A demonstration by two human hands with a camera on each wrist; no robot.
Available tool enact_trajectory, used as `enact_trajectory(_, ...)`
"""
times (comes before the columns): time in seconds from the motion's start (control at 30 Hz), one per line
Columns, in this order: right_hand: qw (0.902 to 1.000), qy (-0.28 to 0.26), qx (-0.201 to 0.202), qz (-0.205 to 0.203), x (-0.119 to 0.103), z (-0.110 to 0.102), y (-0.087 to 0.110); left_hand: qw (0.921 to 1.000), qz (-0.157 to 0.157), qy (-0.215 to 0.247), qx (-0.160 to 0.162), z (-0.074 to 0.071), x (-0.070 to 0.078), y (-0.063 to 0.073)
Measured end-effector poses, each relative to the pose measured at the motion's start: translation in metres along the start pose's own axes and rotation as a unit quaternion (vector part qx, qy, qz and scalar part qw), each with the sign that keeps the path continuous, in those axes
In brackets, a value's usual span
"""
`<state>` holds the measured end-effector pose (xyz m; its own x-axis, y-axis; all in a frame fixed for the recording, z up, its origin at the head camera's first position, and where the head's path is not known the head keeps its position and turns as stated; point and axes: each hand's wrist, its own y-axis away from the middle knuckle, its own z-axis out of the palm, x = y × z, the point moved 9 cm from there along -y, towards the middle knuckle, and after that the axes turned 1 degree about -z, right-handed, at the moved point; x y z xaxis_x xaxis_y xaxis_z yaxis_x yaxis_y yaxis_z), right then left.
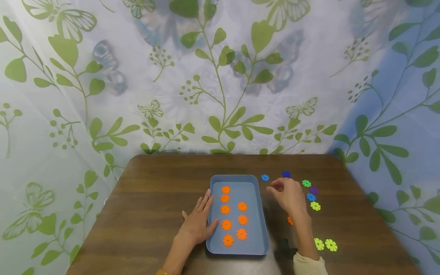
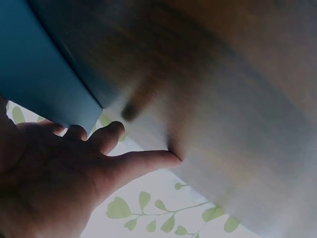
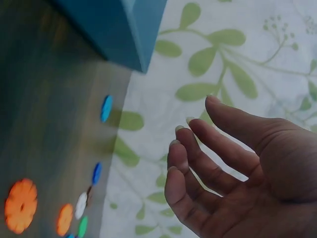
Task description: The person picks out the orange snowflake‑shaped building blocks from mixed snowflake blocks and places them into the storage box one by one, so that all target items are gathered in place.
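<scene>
A blue-grey rectangular tray (image 1: pixel 251 244) holds several orange notched discs (image 1: pixel 228 240) in two columns, the left column longer than the right. My left hand (image 1: pixel 197 225) rests with spread fingers on the tray's left edge, the thumb reaching over the rim; in the left wrist view the tray wall (image 2: pixel 44 64) is beside the fingers. Above the table, to the right of the tray, my right hand (image 1: pixel 287 193) hangs with loosely bent fingers. Nothing is between those fingers in the right wrist view. Nearest to it are a light blue disc (image 1: pixel 265 178) and a dark blue disc (image 1: pixel 286 174).
Right of my right hand lie a green disc (image 1: pixel 306 183), a purple disc (image 1: pixel 314 190), a blue disc (image 1: pixel 311 197) and yellow-green discs (image 1: pixel 315 206). An orange disc (image 1: pixel 290 220) is partly hidden by my right forearm. A patterned cloth (image 1: pixel 220 95) hangs behind the wooden table (image 1: pixel 154 198).
</scene>
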<state>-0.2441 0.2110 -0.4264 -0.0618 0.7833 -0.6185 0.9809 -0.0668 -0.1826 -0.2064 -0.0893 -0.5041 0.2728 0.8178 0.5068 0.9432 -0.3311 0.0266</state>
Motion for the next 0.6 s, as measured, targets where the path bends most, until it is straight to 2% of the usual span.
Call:
enact_trajectory(0.33, 0.9958, 0.023, -0.065, 0.060, 0.055, -0.003, 0.012, 1.0000, -0.004, -0.004, -0.004, 0.001, -0.002, -0.001)
enact_trajectory(0.6, 0.9873, 0.026, -0.124, 0.096, 0.085, 0.006, 0.029, 1.0000, -0.004, -0.002, -0.004, 0.001, -0.002, 0.000)
